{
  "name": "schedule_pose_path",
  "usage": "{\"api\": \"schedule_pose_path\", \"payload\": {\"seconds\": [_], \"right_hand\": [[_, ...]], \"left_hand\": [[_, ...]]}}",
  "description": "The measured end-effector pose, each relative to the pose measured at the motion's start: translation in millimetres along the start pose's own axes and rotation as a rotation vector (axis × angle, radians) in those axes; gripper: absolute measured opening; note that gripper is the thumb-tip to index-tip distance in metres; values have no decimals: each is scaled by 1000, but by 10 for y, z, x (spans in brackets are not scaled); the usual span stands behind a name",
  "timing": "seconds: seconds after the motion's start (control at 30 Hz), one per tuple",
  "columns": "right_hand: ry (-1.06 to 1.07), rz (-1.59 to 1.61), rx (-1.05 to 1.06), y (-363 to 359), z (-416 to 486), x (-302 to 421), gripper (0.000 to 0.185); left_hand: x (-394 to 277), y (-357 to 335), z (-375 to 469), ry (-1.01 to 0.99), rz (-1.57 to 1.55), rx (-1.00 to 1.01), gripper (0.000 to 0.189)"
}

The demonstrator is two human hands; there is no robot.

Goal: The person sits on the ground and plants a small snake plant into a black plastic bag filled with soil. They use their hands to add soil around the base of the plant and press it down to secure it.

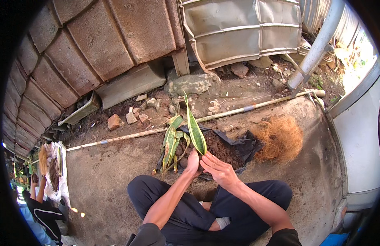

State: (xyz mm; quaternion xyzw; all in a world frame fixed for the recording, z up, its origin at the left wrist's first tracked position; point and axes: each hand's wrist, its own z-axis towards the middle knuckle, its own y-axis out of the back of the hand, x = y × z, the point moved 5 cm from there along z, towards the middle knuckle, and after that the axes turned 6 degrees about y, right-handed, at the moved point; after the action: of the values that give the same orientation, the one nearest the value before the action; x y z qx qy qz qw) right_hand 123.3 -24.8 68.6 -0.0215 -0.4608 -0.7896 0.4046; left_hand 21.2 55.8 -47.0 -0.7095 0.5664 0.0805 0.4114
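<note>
Cupped together above dark soil [223, 147], my left hand [192, 163] and my right hand [218, 167] close around the base of a snake plant leaf [194, 132]. The leaf stands upright with yellow margins and a green middle. Whatever the palms enclose at its base is mostly hidden. The soil lies on a black plastic sheet or bag [246, 146] in front of my crossed legs. Left of it rests a bunch of cut snake plant leaves [171, 141], some of them browned and drooping.
A heap of brown coir fibre [279, 140] sits right of the soil. A long pale pipe [220, 115] crosses beyond, with broken bricks [114, 122] and rubble behind it. At far left another person [42, 212] works beside a white sheet [61, 172]. A metal post [319, 43] leans at upper right.
</note>
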Motion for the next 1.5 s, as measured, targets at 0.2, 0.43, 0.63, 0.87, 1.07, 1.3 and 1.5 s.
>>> {"api": "schedule_pose_path", "payload": {"seconds": [0.2, 0.43, 0.63, 0.87, 1.07, 1.3, 1.5], "right_hand": [[-9, -4, 103, -18, 34, -25, 44], [-376, 386, -73, 145, 16, -380, 53], [-760, 967, -94, -394, -182, -405, 67], [-869, 1301, -133, -425, -249, -489, 70], [-782, 1171, -149, -423, -209, -437, 67], [-861, 1100, -87, -390, -224, -497, 58], [-932, 1083, -97, -269, -236, -512, 50]], "left_hand": [[76, 154, 35, 102, 21, 135, 42], [-285, -47, -101, -127, -170, 214, 52], [-255, -77, -141, -308, -74, -7, 57], [-384, -420, -475, -403, 55, 136, 63], [-214, -343, -411, -438, -37, 105, 45], [-226, -283, -282, -357, -273, 286, 46], [-179, -350, -378, -271, -229, 213, 42]]}}
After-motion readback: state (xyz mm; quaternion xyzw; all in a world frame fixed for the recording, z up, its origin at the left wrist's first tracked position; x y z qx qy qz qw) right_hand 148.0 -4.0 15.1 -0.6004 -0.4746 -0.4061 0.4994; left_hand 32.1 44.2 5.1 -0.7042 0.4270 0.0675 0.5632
